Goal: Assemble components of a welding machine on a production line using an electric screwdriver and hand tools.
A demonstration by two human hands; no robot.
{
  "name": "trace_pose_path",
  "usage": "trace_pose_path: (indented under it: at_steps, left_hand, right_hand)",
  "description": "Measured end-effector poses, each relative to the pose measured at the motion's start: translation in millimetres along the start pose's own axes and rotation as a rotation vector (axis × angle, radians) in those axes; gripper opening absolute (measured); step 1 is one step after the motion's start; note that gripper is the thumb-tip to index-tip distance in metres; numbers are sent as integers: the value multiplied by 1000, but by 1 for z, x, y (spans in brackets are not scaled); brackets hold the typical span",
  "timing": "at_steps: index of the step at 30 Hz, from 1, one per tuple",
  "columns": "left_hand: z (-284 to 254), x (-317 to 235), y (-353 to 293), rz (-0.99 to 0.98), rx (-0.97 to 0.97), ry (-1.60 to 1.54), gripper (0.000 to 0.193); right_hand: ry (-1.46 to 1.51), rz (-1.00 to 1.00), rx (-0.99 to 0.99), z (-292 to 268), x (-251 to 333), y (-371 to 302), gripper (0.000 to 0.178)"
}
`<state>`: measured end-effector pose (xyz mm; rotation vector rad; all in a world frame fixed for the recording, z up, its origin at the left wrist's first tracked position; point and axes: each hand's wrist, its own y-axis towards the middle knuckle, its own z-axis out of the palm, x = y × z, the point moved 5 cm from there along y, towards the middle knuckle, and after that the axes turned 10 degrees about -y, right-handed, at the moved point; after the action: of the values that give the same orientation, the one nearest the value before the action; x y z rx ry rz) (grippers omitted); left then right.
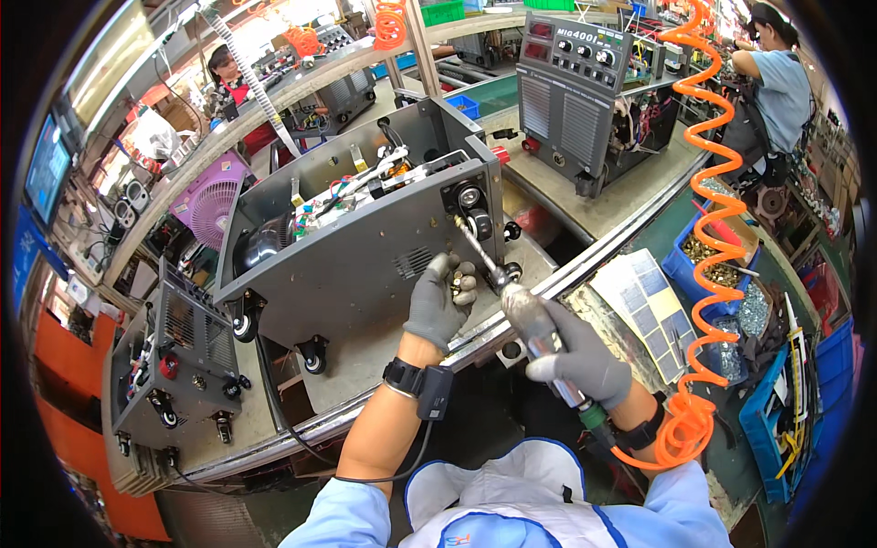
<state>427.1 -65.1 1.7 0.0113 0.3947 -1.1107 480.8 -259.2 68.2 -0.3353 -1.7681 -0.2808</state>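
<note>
My right hand, in a grey glove, is closed round an air screwdriver fed by an orange coiled hose. The tool's long bit points up and away, its tip at a black caster on the corner of a dark grey machine housing. I cannot tell whether the tip sits on a screw. Beside the bit, my gloved left hand has its fingers curled round several small brass-coloured screws. The housing lies with its casters facing me, and wiring shows inside it.
Another grey machine with casters stands at left. A finished-looking welding machine is on the far right bench. Blue bins of screws and a printed sheet lie at right. Two people work beyond, one at right.
</note>
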Motion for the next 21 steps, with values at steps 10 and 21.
trace_pose_path:
  at_steps: [10,21]
  left_hand:
    - [-31,-2,-7,-127,-87,-24,16]
    - [-35,-11,-11,-84,-108,177,17]
  right_hand:
    - [87,-44,-45,0,15,29,73]
    - [260,244,58,3,31,26,68]
